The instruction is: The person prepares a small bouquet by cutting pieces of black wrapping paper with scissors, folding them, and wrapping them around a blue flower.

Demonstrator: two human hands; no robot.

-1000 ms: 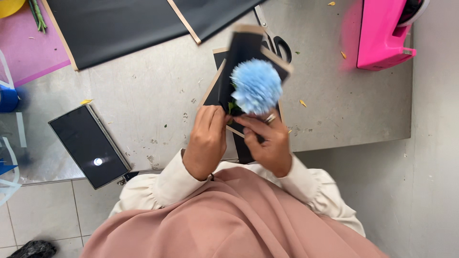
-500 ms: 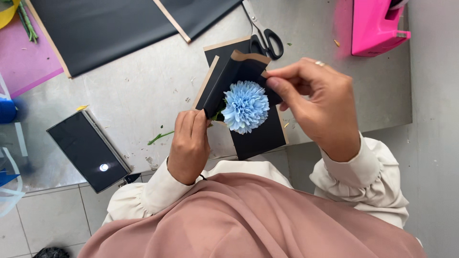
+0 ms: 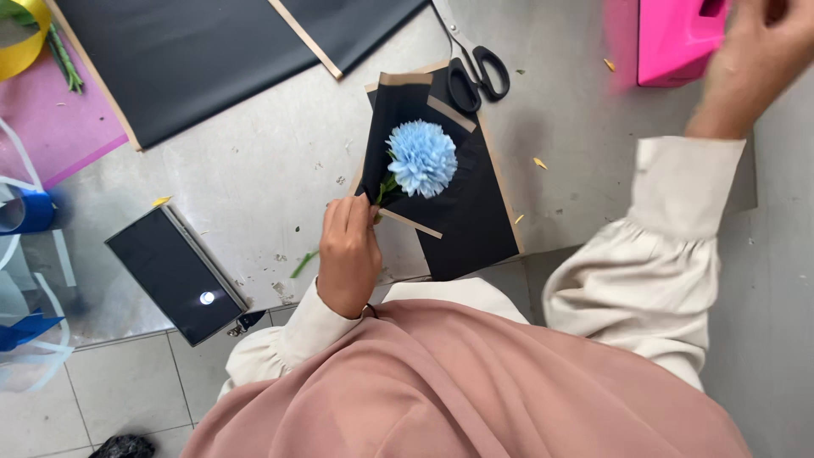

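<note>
My left hand (image 3: 348,250) grips the green stem of a pale blue flower (image 3: 421,158) together with the folded black wrapping paper (image 3: 454,195) behind it, holding both over the grey table (image 3: 254,178). The paper has tan edges and lies partly on the table. My right hand (image 3: 759,47) is raised far to the upper right, blurred, next to a pink box (image 3: 674,38). Whether it holds anything cannot be made out. Black-handled scissors (image 3: 475,64) lie just beyond the paper's top edge.
Large black paper sheets (image 3: 195,51) cover the table's far side, a pink sheet (image 3: 42,119) lies at left. A dark phone or tablet (image 3: 174,273) rests near the front edge. Yellow ribbon (image 3: 21,34) and blue tape rolls (image 3: 25,212) sit at far left.
My right hand left the wrapped flower and swung up to the right toward the pink box. My left hand keeps its hold on stem and paper, now lowered onto the table.
</note>
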